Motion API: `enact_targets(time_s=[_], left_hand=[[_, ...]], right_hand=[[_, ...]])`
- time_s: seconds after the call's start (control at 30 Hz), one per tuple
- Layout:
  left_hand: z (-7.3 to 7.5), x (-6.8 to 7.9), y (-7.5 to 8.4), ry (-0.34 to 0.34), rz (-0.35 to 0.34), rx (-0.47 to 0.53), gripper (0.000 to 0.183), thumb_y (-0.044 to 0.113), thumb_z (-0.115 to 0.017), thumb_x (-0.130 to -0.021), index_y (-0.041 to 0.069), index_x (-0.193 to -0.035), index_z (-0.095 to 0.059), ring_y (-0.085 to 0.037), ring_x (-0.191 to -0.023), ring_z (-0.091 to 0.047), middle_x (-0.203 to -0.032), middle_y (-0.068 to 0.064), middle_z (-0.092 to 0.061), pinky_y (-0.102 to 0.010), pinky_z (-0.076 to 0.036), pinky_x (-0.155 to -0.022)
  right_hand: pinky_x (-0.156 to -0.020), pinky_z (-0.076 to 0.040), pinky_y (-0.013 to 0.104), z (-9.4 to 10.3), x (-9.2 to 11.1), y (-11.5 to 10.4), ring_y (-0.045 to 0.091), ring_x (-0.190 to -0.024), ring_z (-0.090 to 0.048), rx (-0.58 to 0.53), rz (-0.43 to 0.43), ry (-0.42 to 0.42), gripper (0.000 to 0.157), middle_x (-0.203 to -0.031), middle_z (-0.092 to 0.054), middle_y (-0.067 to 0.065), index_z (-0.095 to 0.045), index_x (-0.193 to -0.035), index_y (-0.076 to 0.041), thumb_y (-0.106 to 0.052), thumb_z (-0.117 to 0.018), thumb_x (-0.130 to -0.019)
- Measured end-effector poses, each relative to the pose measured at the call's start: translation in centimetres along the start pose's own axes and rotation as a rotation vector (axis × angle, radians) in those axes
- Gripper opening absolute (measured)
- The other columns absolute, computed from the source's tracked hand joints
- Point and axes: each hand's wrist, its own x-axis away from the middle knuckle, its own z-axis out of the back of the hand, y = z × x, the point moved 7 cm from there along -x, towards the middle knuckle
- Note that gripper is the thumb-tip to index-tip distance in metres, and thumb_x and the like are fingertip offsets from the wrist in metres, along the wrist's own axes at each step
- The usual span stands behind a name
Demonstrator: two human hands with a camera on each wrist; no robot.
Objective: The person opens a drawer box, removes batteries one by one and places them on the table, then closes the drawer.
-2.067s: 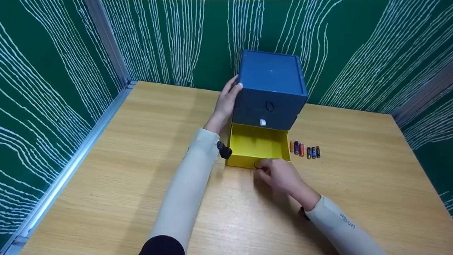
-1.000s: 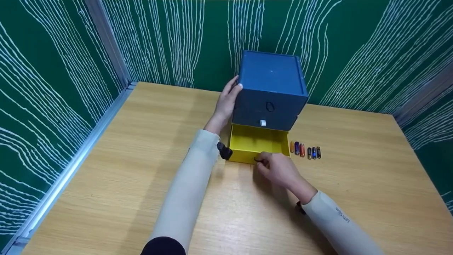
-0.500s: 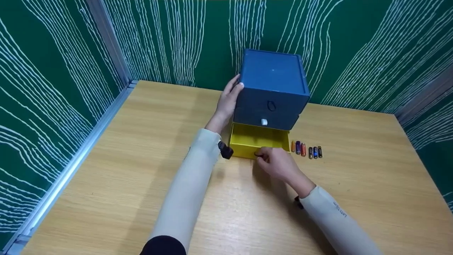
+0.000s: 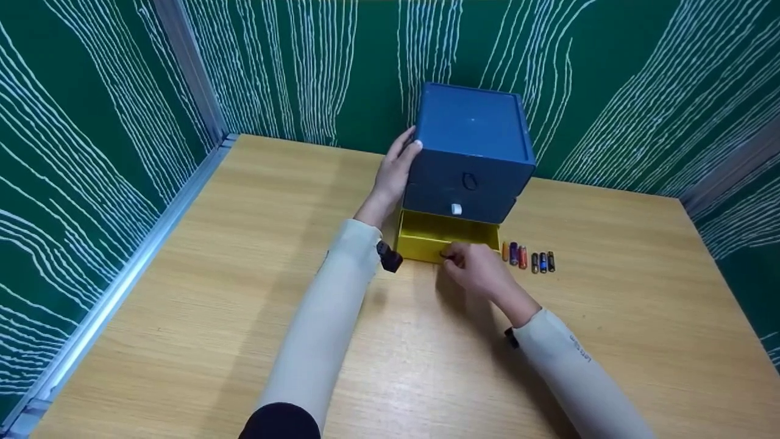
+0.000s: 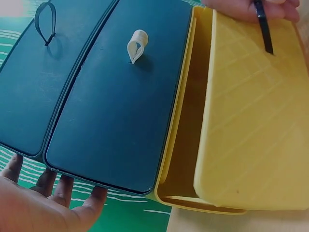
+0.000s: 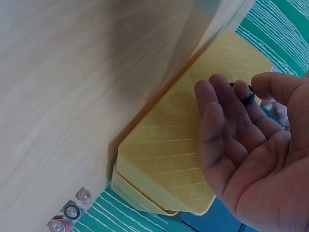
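Note:
A small blue drawer cabinet point(image 4: 475, 125) stands at the back of the table, its yellow bottom drawer point(image 4: 419, 247) pulled partly out. My left hand point(image 4: 392, 177) rests on the cabinet's left side, fingers spread along the edge in the left wrist view. At the drawer's front, my right hand point(image 4: 486, 273) pinches the black loop pull point(image 5: 263, 29) between thumb and fingers. The two blue drawers above are flush; one has a black loop point(image 4: 468, 181), the other a white loop point(image 5: 137, 46). The visible part of the drawer's inside shows only bare yellow.
Several batteries lie in two groups just right of the drawer: an orange, a purple and a red battery point(image 4: 523, 256), then darker batteries point(image 4: 543, 262). A green wall point(image 4: 378, 73) with white wavy lines rises behind the wooden table point(image 4: 244, 244).
My right hand has moved away from me, pushing the yellow drawer further into the cabinet, so less of its inside shows. The left hand has stayed on the cabinet's side.

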Motion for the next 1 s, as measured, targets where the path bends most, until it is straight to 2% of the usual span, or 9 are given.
enact_targets(time_s=[0.4, 0.7, 1.0], left_hand=[[0.2, -0.2, -0.4, 0.031, -0.023, -0.016, 0.045, 0.055, -0.043, -0.083, 0.047, -0.126, -0.034, -0.012, -0.123, -0.033, -0.139, 0.012, -0.028, -0.041, -0.026, -0.102], [0.2, -0.2, -0.3, 0.040, -0.020, -0.045, 0.047, 0.056, -0.042, -0.082, 0.046, -0.128, -0.033, -0.012, -0.126, -0.030, -0.140, 0.012, -0.027, -0.042, -0.025, -0.102], [0.2, -0.2, -0.3, 0.037, -0.027, -0.032, 0.049, 0.057, -0.042, -0.082, 0.046, -0.128, -0.032, -0.012, -0.127, -0.029, -0.141, 0.013, -0.025, -0.042, -0.024, -0.103]], right_hand=[[-0.076, -0.048, 0.034, 0.0, -1.3, 0.8, 0.017, -0.078, -0.054, -0.017, -0.028, -0.007, 0.024, -0.095, -0.061, -0.002, -0.059, -0.105, -0.018, -0.025, -0.057, -0.083], [-0.082, -0.045, 0.036, -0.2, -2.0, 1.4, 0.016, -0.086, -0.054, -0.022, -0.069, -0.055, 0.030, -0.104, -0.058, -0.001, -0.053, -0.112, -0.020, -0.027, -0.055, -0.083], [-0.088, -0.042, 0.040, -0.3, -2.5, 1.9, 0.017, -0.098, -0.053, -0.052, -0.094, -0.073, 0.038, -0.116, -0.054, 0.000, -0.046, -0.119, -0.021, -0.027, -0.056, -0.083]])
